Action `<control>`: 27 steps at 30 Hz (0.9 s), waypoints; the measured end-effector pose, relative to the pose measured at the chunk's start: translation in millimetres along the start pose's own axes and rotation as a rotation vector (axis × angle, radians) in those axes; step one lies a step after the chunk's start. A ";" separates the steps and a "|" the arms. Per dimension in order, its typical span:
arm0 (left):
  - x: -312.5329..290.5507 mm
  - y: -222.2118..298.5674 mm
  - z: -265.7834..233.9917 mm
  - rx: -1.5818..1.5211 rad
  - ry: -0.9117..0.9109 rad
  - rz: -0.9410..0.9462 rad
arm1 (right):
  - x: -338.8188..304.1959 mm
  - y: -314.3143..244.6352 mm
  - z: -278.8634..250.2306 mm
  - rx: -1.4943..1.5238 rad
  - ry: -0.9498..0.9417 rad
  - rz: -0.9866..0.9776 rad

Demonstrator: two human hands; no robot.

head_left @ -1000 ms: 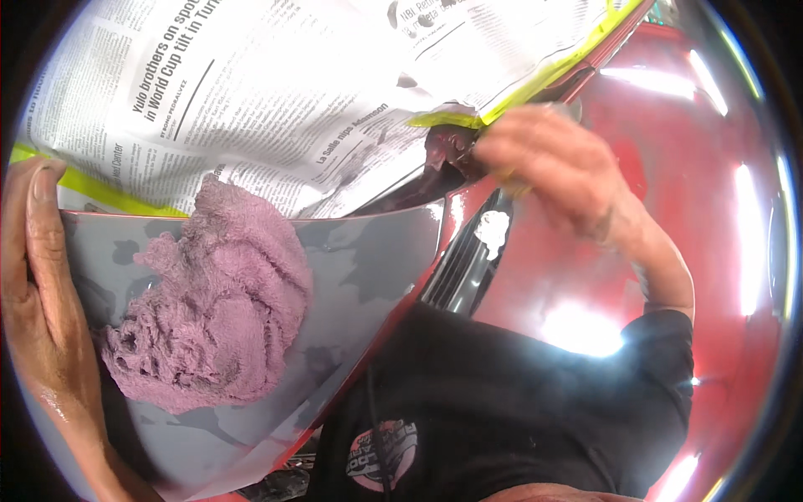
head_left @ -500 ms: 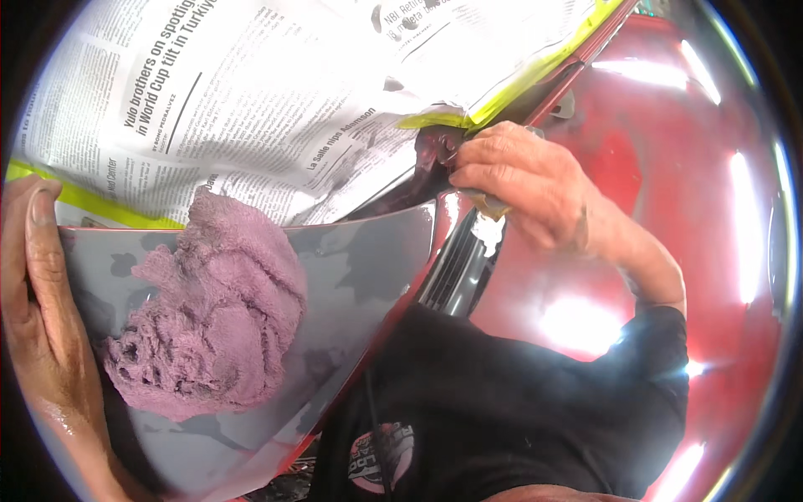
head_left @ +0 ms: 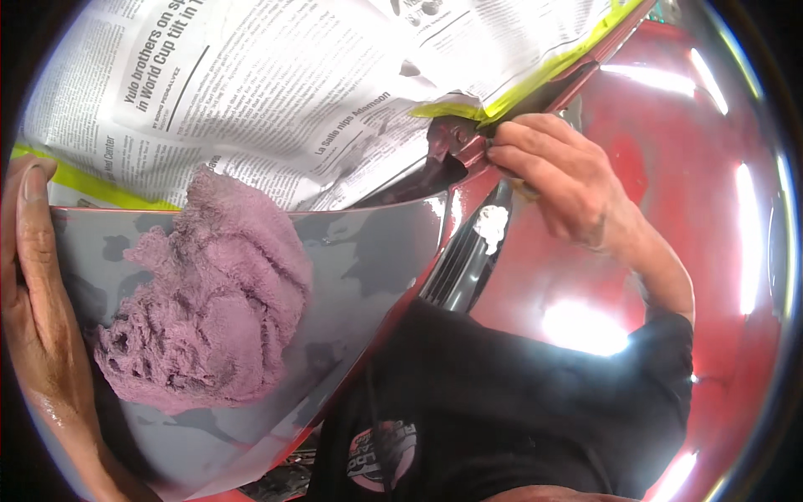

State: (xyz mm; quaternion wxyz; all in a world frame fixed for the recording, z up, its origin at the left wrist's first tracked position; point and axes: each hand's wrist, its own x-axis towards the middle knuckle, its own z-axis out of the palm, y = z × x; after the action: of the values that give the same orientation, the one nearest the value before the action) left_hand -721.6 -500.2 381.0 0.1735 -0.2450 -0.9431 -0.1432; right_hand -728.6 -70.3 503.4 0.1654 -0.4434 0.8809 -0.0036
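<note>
Grey panel [head_left: 368, 268], darker blotches on it, sits lower left to ctr in the head view. L hand [head_left: 48, 309] is at its far-left edge, thumb pointing up; can't tell if it's clamped there. Crumpled purple cloth [head_left: 226, 309] lies on the panel, left of ctr. R hand [head_left: 556, 171] is in the upper half, right of ctr: fingers bent & close together, tips at the red edge [head_left: 474, 156] near the panel's upper-right corner. Bit of yellowish item [head_left: 527, 190] shows under the hand, mostly hidden, so can't tell how it's gripped. Newspaper [head_left: 251, 100] covers upper left to ctr, w/ yellow-green tape [head_left: 104, 184] along its border. Black slatted part [head_left: 458, 272] w/ white patch [head_left: 492, 227] below R hand. Glossy red bodywork [head_left: 703, 251] fills right side; black shirt [head_left: 502, 385] bottom, ctr to right.
</note>
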 end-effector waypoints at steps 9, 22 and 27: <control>4.5 -0.6 2.3 -0.011 0.035 0.048 | 1.1 2.4 -2.5 -0.042 0.000 0.011; 17.7 2.3 1.5 0.006 0.087 0.109 | 11.2 -12.3 -2.5 0.126 -0.078 0.046; 24.9 1.9 4.4 0.019 0.129 0.146 | 19.1 -13.6 12.4 0.031 0.070 0.034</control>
State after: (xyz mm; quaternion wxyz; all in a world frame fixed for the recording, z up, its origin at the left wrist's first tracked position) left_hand -742.2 -486.8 387.3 0.2462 -0.3018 -0.9109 -0.1366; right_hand -724.9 -91.8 488.2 0.1413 -0.4252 0.8935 -0.0300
